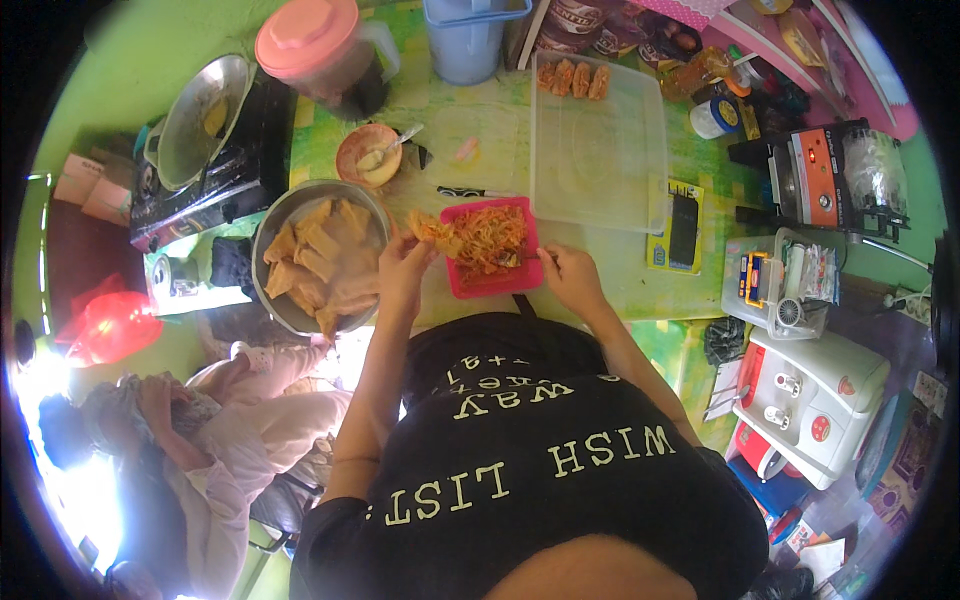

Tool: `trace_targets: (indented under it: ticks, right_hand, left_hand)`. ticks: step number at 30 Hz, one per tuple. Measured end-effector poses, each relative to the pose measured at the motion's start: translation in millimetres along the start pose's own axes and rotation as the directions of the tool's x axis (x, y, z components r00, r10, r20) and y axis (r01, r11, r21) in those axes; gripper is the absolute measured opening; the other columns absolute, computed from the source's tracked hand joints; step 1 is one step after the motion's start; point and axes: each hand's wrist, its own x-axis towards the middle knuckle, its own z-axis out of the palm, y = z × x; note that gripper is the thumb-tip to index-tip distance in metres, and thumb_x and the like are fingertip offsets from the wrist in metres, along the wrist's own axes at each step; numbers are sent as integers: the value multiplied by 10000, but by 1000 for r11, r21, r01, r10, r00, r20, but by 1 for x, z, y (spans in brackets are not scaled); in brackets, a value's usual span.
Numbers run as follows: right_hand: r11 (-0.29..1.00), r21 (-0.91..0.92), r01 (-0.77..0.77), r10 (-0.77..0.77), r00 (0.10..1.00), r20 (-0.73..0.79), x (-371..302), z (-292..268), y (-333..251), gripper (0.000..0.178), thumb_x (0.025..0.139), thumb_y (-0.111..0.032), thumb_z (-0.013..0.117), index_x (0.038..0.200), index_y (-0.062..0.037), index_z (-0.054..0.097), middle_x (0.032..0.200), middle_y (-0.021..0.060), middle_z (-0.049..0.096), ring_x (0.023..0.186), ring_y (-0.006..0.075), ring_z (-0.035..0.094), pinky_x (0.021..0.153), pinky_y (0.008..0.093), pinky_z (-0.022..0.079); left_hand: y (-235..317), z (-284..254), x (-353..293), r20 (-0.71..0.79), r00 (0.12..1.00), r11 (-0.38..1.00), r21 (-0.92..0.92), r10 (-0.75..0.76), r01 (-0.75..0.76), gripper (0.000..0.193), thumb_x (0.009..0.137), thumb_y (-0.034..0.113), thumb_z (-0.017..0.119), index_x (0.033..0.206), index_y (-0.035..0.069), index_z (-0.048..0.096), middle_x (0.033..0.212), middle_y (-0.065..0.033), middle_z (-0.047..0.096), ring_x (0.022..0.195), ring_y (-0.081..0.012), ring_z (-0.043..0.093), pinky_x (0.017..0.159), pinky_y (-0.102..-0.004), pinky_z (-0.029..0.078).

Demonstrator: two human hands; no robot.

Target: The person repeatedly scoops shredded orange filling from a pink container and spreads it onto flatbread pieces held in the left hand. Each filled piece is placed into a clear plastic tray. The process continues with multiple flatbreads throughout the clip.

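Note:
My left hand point(404, 264) pinches a golden-brown piece of fried tofu point(427, 229) over the left edge of a pink plastic tray point(463, 287). The tray holds an orange-yellow shredded noodle-like filling point(492, 238). My right hand point(570, 276) is closed at the tray's right side, on what looks like a spoon; only a thin part shows against the filling. Left of the tray, a round metal bowl point(259, 250) is piled with more fried tofu pieces point(318, 250), several of them triangular.
A clear plastic container point(595, 160) with several filled pieces stands at the back right. An orange bowl point(353, 151) with a spoon, a pink-lidded pitcher point(310, 45) and a stove with a wok point(205, 120) stand left. A phone point(683, 230) lies right. Another person point(230, 450) sits lower left.

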Motion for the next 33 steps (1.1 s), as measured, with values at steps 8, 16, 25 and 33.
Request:
trace_targets:
  ticks: [8, 16, 25, 33]
  right_hand:
    - [882, 262, -392, 416, 909, -38, -7, 22, 36, 242, 876, -174, 476, 813, 32, 585, 581, 143, 571, 487, 230, 569, 489, 323, 445]
    - [737, 544, -401, 485, 875, -11, -6, 30, 43, 289, 905, -171, 467, 683, 7, 521, 530, 56, 525, 452, 133, 526, 458, 265, 423]
    - [594, 682, -428, 518, 851, 83, -7, 40, 54, 287, 917, -205, 466, 702, -19, 503, 560, 38, 513, 484, 125, 517, 499, 253, 424]
    - [624, 683, -380, 488, 872, 39, 1, 44, 56, 295, 920, -238, 463, 718, -30, 513, 576, 36, 516, 486, 124, 512, 490, 238, 400]
  left_hand:
    - [2, 6, -5, -56, 998, 999, -42, -12, 9, 105, 817, 62, 553, 890, -11, 535, 794, -24, 530, 727, -108, 517, 694, -230, 437]
    - [-1, 3, 0, -21, 1000, 1000, -19, -12, 12, 204, 814, 73, 568, 973, -47, 526, 879, -65, 556, 775, -127, 532, 709, -239, 441]
    - [-3, 4, 1, -6, 1000, 1000, 11, -19, 19, 245, 806, 75, 580, 1000, -64, 523, 921, -87, 566, 806, -125, 528, 705, -240, 435]
    - [-7, 3, 4, 7, 1000, 1000, -19, -21, 21, 239, 803, 83, 589, 983, -63, 529, 884, -81, 557, 802, -135, 531, 708, -240, 439]
